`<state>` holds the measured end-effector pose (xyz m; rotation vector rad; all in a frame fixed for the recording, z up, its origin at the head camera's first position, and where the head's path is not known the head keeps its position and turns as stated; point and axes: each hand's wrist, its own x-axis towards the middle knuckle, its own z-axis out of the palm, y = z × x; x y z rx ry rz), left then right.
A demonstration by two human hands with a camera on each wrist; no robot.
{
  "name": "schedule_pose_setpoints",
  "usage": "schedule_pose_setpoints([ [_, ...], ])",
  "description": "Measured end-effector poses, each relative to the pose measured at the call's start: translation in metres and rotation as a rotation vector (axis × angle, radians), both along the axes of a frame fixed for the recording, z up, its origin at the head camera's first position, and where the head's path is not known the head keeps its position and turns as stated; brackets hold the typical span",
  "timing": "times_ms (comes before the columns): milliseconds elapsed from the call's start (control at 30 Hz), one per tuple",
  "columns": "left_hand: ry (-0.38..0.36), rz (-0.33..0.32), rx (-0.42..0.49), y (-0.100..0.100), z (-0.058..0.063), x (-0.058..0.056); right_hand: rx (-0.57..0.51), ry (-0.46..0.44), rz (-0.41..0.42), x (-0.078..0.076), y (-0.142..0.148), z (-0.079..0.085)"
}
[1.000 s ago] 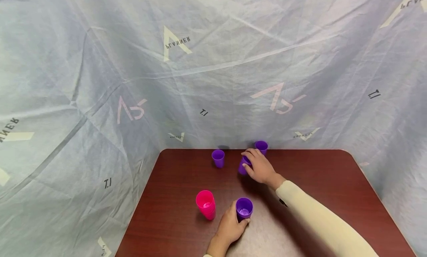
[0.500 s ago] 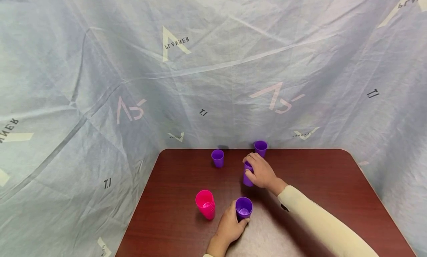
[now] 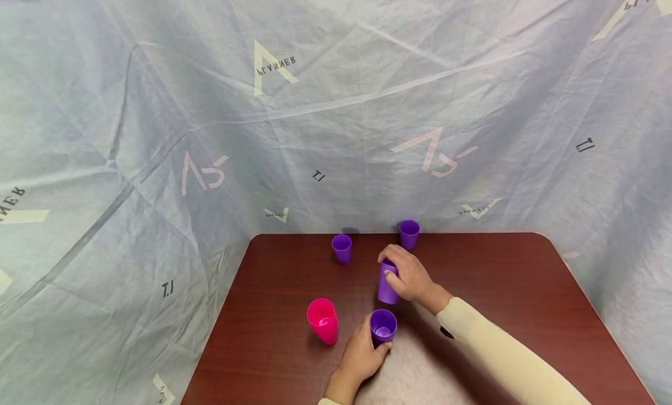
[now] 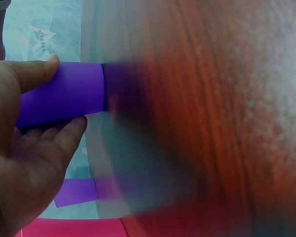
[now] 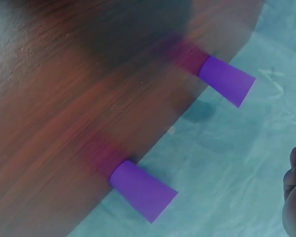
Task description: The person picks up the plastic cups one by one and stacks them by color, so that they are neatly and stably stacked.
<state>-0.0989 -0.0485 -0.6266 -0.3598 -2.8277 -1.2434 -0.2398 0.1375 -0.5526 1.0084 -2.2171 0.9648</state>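
Note:
My left hand [image 3: 362, 349] holds an upright purple cup [image 3: 383, 329] on the table, gripping its left and near sides. In the left wrist view, the thumb and fingers curve around this purple cup [image 4: 64, 94]. Beyond it, my right hand [image 3: 410, 275] grips a second purple cup [image 3: 387, 289] near the top, held upright close behind the first. At the right edge of the right wrist view, only the fingers [image 5: 295, 170] and a sliver of that cup show. A pink stack of cups [image 3: 323, 323] stands left of my left hand.
Two more purple cups stand upright near the table's far edge, one at the left [image 3: 342, 249] and one at the right [image 3: 409, 234]. The dark red-brown table [image 3: 488, 271] is glossy. A grey printed cloth [image 3: 336, 101] hangs around its back and sides.
My right hand has brought its purple cup nearer, from beside the far right cup toward the cup in my left hand. My left hand and the pink cups have stayed in place.

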Motion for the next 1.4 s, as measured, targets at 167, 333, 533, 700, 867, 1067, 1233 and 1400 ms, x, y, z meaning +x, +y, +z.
schedule_pose_setpoints([
  [167,0.001,-0.008,0.0,0.0,0.001,0.0,-0.068,0.017,0.065,0.005,-0.002,-0.001],
  [333,0.0,-0.014,-0.002,0.0,0.001,0.0,-0.084,0.03,0.139,0.011,-0.004,-0.002],
  [533,-0.007,-0.017,-0.006,-0.001,0.002,-0.002,-0.086,0.052,0.202,0.02,-0.009,0.0],
  [700,0.003,-0.021,-0.007,-0.002,0.001,-0.002,-0.058,0.061,0.232,0.026,-0.013,-0.004],
  [867,0.02,-0.028,-0.009,-0.002,-0.002,-0.001,-0.046,0.082,0.262,0.031,-0.017,-0.008],
  [1067,0.032,-0.036,-0.003,-0.003,-0.005,-0.001,-0.036,0.111,0.291,0.039,-0.019,-0.011],
  [1233,0.046,-0.04,-0.018,-0.003,-0.005,0.0,-0.011,0.139,0.296,0.045,-0.021,-0.016],
  [1400,0.053,-0.051,-0.007,-0.004,-0.004,0.001,0.039,0.159,0.278,0.053,-0.025,-0.021],
])
